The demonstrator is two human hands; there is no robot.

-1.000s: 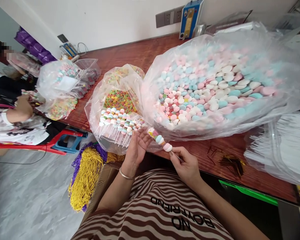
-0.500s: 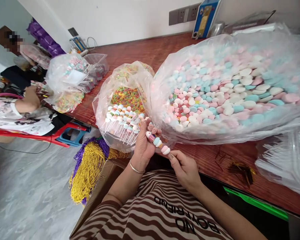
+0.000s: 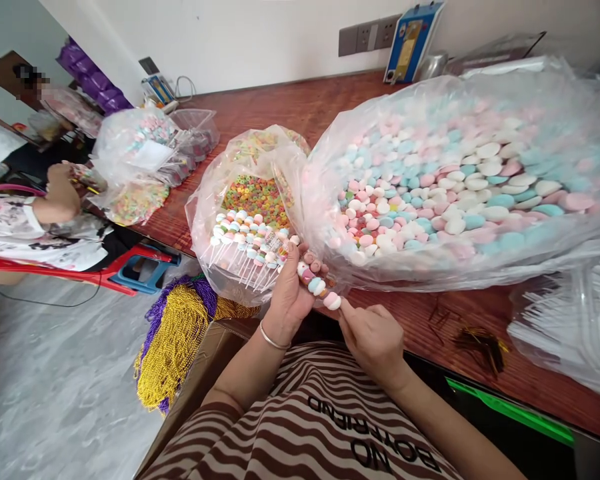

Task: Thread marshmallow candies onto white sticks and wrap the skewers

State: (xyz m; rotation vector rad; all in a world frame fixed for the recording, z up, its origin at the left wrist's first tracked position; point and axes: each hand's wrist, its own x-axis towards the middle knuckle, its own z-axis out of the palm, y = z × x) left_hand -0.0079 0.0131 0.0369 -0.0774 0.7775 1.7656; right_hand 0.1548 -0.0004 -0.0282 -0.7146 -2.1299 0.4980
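My left hand (image 3: 293, 287), with a bangle at the wrist, is closed around a candy skewer (image 3: 317, 285) of pink, white and blue pieces. A printed clear wrapper (image 3: 275, 244) shows just beyond my left thumb. At the skewer's near end, my right hand (image 3: 373, 333) is closed with its index finger against the last white piece; any stick there is hidden by the fingers. Finished-looking candy sticks (image 3: 240, 240) lie in rows beyond my left hand, on an open plastic bag (image 3: 203, 220) of colourful candy rings (image 3: 260, 197).
A large clear bag of pastel candies (image 3: 460, 180) fills the right of the table (image 3: 325, 100). White sticks (image 3: 560, 320) and twist ties (image 3: 483, 347) lie nearer. Gold and purple beads (image 3: 175, 347) hang by a cardboard box (image 3: 220, 340). A co-worker (image 3: 45, 220) sits left.
My right hand has turned and its index finger now reaches the end candy. The skewer and my left hand have shifted slightly right and nearer. The co-worker's hands have moved a little.
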